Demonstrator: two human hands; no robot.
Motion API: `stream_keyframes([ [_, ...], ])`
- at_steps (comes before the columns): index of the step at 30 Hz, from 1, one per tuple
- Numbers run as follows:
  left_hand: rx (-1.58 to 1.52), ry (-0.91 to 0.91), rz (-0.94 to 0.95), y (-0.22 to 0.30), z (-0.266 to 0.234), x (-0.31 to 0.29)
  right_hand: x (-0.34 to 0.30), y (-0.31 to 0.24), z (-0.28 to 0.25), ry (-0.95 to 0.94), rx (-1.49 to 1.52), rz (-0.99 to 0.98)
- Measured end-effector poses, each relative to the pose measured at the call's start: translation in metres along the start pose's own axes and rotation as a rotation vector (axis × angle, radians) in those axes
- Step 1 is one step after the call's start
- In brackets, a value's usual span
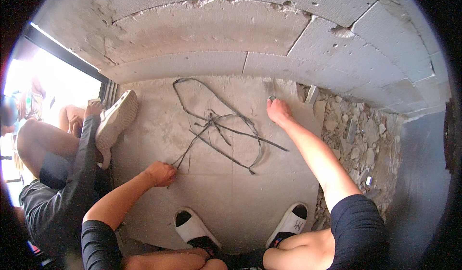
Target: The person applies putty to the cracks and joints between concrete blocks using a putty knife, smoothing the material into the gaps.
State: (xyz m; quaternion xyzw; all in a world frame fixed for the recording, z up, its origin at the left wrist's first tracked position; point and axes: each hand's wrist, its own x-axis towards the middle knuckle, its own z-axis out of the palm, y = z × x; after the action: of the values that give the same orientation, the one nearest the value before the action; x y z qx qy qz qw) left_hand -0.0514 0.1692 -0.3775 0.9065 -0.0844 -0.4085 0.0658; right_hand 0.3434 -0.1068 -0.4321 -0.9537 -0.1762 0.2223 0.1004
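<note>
A dark, thin cord (226,131) lies in loops on the grey floor, with a tangle or knot near its middle. My left hand (161,174) is closed on one end of the cord, low on the left side of the floor. Strands run from these fingers up to the tangle. Farther off and to the right, my right hand (278,111) is closed near the foot of the wall. A small dark thing (272,98) shows at its fingertips, too small to name. This hand is apart from the cord.
A block wall (207,29) with chipped joints stands ahead. Broken rubble (358,130) fills a strip along the right. At the left, another person sits by a bright opening, one shoe (117,121) at the floor's edge. My slippers (291,224) are below.
</note>
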Motion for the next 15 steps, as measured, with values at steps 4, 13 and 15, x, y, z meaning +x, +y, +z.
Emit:
stream_keyframes([
  [4, 0.011, 0.028, 0.009, 0.000, 0.001, -0.006, -0.001, -0.007, 0.000, 0.007, 0.030, 0.002],
  [13, 0.018, 0.026, 0.029, 0.005, 0.004, -0.011, -0.031, 0.004, 0.017, 0.037, 0.041, -0.088],
  [15, 0.031, 0.000, 0.011, 0.007, -0.001, -0.012, -0.042, 0.007, 0.026, -0.007, 0.064, -0.063],
])
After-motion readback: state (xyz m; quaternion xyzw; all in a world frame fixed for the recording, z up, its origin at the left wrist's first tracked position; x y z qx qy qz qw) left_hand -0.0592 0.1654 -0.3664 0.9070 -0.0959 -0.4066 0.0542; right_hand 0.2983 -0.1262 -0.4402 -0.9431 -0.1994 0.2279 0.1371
